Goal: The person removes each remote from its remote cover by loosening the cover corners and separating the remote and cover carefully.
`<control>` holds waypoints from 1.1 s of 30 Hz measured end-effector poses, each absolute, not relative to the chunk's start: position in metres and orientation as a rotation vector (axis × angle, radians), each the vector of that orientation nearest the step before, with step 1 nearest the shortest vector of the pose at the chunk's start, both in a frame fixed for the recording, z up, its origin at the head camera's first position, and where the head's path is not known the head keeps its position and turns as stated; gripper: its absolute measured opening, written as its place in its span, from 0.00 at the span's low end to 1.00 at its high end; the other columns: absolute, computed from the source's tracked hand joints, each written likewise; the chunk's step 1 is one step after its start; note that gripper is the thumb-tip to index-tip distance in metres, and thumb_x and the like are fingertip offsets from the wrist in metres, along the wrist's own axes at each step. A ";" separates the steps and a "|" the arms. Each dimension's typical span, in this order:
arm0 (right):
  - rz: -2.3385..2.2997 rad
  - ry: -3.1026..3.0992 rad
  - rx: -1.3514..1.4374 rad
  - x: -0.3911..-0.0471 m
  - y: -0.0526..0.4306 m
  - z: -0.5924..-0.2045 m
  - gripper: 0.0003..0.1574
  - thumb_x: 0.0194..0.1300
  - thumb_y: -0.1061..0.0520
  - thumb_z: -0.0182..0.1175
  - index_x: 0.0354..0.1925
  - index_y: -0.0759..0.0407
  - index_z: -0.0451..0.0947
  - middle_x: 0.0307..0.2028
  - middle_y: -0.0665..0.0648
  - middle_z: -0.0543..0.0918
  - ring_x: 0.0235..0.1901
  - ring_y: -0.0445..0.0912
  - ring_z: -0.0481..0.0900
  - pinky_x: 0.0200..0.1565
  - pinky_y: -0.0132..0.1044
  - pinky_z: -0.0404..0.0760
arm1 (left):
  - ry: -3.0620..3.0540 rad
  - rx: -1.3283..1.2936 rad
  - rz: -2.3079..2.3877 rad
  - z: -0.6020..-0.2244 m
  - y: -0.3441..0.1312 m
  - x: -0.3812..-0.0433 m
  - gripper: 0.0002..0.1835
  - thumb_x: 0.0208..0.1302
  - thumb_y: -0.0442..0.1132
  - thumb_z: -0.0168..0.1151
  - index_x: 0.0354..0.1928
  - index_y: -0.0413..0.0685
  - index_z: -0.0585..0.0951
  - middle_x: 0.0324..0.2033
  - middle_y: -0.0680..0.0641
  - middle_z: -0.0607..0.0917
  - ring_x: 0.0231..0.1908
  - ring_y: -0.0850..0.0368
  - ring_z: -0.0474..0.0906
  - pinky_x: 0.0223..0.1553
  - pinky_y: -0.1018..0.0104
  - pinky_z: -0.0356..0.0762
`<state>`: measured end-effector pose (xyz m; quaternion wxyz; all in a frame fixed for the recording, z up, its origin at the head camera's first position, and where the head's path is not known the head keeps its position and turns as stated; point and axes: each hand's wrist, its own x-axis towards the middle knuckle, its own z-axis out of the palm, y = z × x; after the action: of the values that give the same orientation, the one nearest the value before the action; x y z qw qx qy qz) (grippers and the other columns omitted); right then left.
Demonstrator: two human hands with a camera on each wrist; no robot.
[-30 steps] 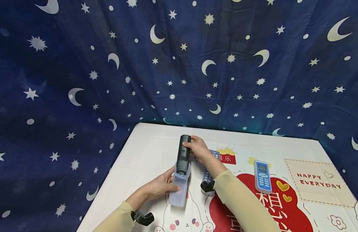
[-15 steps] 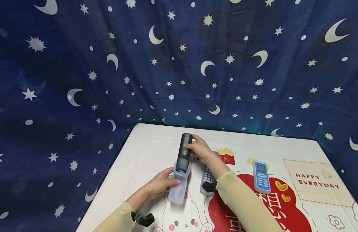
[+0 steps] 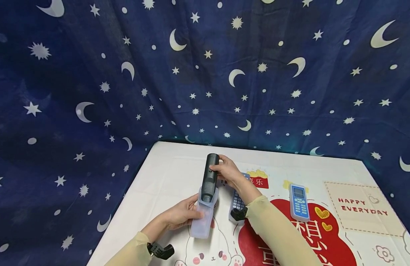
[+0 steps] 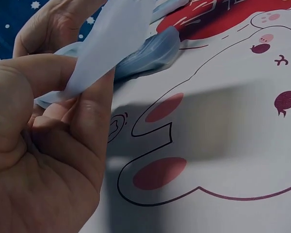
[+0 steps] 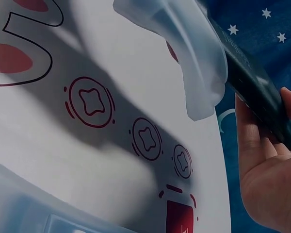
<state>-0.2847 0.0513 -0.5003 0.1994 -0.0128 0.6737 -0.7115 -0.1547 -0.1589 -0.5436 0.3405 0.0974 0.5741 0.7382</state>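
Black handheld device, raised over the table, tilted, lower end in the mouth of a translucent soft sleeve; most of the body is outside (exact depth hard to tell, the rim crosses the tip). Right hand grips the upper part: thumb on the face, fingers behind, closed as far as the body allows. Left hand pinches the sleeve below its mouth, thumb in front, fingers behind, no visible gap.

Step in hand, my read: working device and sleeve against each other. To do it well, keep the two in one line, since the sleeve looks floppy and bends in the right wrist view. Better to hold the rim wide and ease the device straight with small rocking moves; a hard shove could fold the wall. Left pinch should stay light so the walls don't close up.

Nearby: blue keypad device, partly under the right forearm; blue-faced remote with a small screen farther right, both on the printed tablecloth. Starry curtain behind.
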 end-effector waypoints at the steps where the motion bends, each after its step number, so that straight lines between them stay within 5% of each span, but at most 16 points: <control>1: -1.990 1.883 -0.034 -0.284 0.051 -0.500 0.43 0.66 0.62 0.67 0.75 0.56 0.62 0.54 0.66 0.82 0.39 0.49 0.87 0.39 0.42 0.86 | 1.499 0.248 1.919 -0.544 -0.159 -0.154 0.43 0.70 0.27 0.62 0.81 0.54 0.54 0.56 0.32 0.82 0.52 0.42 0.83 0.51 0.48 0.83; 11: -2.037 1.864 -0.028 -0.288 0.057 -0.497 0.43 0.67 0.63 0.66 0.75 0.59 0.60 0.56 0.70 0.80 0.41 0.52 0.87 0.41 0.42 0.88 | 1.653 0.092 1.935 -0.541 -0.149 -0.158 0.28 0.74 0.36 0.60 0.71 0.33 0.65 0.47 0.41 0.86 0.45 0.51 0.85 0.44 0.58 0.85; 25: -2.027 1.871 -0.039 -0.289 0.055 -0.495 0.43 0.67 0.63 0.66 0.75 0.56 0.61 0.56 0.68 0.80 0.40 0.52 0.86 0.41 0.45 0.87 | 1.529 0.176 1.931 -0.544 -0.154 -0.153 0.41 0.69 0.29 0.62 0.80 0.52 0.58 0.54 0.35 0.83 0.50 0.44 0.83 0.48 0.53 0.83; 30: -2.010 1.873 -0.046 -0.289 0.055 -0.495 0.43 0.67 0.62 0.67 0.75 0.55 0.61 0.56 0.68 0.80 0.41 0.52 0.86 0.43 0.46 0.87 | 1.470 0.223 1.912 -0.543 -0.156 -0.152 0.42 0.69 0.28 0.61 0.80 0.53 0.56 0.57 0.26 0.79 0.53 0.40 0.82 0.50 0.51 0.82; 33: -1.998 1.883 -0.066 -0.289 0.056 -0.497 0.44 0.67 0.61 0.68 0.75 0.55 0.61 0.56 0.68 0.81 0.41 0.52 0.86 0.44 0.46 0.87 | 1.494 0.216 1.902 -0.542 -0.157 -0.153 0.42 0.68 0.28 0.61 0.80 0.52 0.57 0.59 0.30 0.80 0.53 0.43 0.82 0.50 0.52 0.82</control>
<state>-0.2887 0.0560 -0.4967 0.1963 -0.0236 0.6722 -0.7135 -0.1532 -0.1574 -0.5416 0.3492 0.0834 0.5764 0.7341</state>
